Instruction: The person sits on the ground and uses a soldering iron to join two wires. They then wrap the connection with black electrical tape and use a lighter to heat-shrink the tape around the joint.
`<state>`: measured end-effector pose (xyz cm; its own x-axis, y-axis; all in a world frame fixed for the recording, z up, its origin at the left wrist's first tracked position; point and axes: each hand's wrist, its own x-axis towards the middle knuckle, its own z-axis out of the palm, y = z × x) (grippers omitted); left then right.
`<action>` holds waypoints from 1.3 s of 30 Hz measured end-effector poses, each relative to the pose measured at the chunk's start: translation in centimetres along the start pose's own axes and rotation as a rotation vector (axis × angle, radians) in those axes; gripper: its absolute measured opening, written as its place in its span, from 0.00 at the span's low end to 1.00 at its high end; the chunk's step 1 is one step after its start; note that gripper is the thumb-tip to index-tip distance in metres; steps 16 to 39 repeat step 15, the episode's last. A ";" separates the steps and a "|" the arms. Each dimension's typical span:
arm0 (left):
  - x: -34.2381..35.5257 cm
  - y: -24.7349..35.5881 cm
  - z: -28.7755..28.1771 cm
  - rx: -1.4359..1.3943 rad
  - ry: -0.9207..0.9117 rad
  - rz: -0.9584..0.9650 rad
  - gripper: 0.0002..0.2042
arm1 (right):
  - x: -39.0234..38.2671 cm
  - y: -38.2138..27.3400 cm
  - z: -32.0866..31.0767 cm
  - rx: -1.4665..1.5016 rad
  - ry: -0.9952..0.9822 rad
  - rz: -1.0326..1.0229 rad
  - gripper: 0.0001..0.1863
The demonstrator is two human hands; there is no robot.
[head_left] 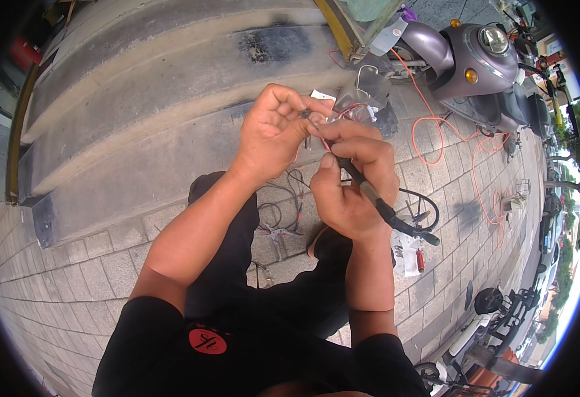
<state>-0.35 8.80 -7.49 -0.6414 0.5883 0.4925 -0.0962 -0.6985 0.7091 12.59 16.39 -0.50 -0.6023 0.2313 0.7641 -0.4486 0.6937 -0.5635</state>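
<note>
My left hand (270, 129) is closed, with its thumb and fingertips pinching a small dark end piece (305, 114). Wrapped in my right hand (361, 175) is a black cable (377, 200) with a stiff, thick sheath and a greyish band. It slants down to the right and curves round in a loop beyond the hand. My fingertips meet at its upper end, where a thin reddish wire (326, 144) shows. How the small piece joins the cable is hidden by the fingers. Below the hands, pliers (278, 233) lie on the paving beside thin dark wires (292, 192).
Grey stone steps (151, 99) rise ahead and to the left. A translucent plastic bag (368, 89) lies by the lowest step. A white bag (406, 257) with a red-handled tool (420, 260) is at right. An orange cord (429, 119) trails past a purple-grey scooter (469, 59).
</note>
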 end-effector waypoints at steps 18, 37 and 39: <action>-0.1 0.1 -0.1 0.002 0.004 -0.023 0.13 | -0.1 0.4 0.1 0.012 -0.004 -0.009 0.16; -0.1 0.1 -0.1 0.002 0.004 -0.023 0.13 | -0.1 0.4 0.1 0.012 -0.004 -0.009 0.16; -0.1 0.1 -0.1 0.002 0.004 -0.023 0.13 | -0.1 0.4 0.1 0.012 -0.004 -0.009 0.16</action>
